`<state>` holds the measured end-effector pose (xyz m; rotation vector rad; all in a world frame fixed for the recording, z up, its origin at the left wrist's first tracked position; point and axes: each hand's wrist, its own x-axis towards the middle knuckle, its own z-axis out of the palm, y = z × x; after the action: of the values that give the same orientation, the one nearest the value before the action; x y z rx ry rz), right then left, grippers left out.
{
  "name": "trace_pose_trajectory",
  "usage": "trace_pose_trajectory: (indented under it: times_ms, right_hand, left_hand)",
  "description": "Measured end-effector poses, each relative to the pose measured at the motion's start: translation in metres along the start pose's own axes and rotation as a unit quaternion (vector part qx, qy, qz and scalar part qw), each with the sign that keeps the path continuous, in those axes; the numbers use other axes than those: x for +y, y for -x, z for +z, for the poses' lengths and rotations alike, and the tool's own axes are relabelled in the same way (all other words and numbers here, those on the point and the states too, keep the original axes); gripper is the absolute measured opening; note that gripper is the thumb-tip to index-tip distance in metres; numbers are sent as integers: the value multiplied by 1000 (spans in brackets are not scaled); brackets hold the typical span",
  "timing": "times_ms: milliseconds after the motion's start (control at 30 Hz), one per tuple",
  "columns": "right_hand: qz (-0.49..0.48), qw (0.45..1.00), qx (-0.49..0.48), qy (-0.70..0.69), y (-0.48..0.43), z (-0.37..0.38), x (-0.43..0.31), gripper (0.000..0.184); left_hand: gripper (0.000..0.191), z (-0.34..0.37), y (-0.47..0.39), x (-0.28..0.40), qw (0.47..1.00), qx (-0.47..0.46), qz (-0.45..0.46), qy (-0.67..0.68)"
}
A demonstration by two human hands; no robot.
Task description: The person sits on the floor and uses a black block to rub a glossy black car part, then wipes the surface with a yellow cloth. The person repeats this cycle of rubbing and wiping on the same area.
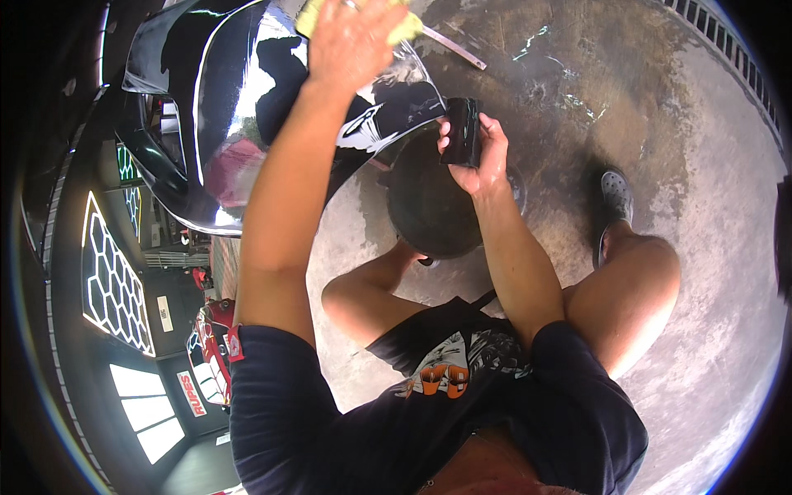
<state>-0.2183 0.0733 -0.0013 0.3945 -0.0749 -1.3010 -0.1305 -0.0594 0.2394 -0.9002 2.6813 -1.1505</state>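
My left hand point(352, 46) is pressed over a yellow cloth point(309, 18) at the upper end of a glossy black car bumper point(278, 93); part of the cloth lies beyond the frame. A ring shows on one finger. My right hand point(489, 151) grips a shiny black block-shaped object point(464, 133), held upright close to the bumper's pointed corner. Whether it touches that corner I cannot tell. Bright reflections cover the bumper, with a reddish patch low on its left part. Below my right hand sits a dark round object point(427, 204), perhaps a tub or stool, between my legs.
A flat bar point(455, 46) sticks out from beneath the cloth end of the bumper. The concrete floor point(699, 247) has dark, wet-looking patches. A floor grate point(733, 52) runs along the upper right. To the left are a red vehicle point(213, 359) and a hexagon-patterned light panel point(117, 278).
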Motion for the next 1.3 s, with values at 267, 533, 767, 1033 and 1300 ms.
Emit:
trace_pose_trajectory:
  times_ms: [267,533,767,1033,1300]
  right_hand:
    - [1,1000,4,8,-1,-4,2,46]
    - [10,999,-23,47,-7,-8,0,46]
    - [-50,963,82,253,-4,-11,-14,44]
    - [-63,964,79,245,45,-26,-53,42]
    - [-116,951,141,251,68,-24,-68,41]
  left_hand:
    - [49,24,83,77,993,2,57,103]
    - [45,23,161,114,985,-32,51,163]
    - [53,38,243,217,918,-97,-109,368]
    - [60,76,272,298,652,-116,-452,597]
    - [65,41,295,278,641,-129,-476,588]
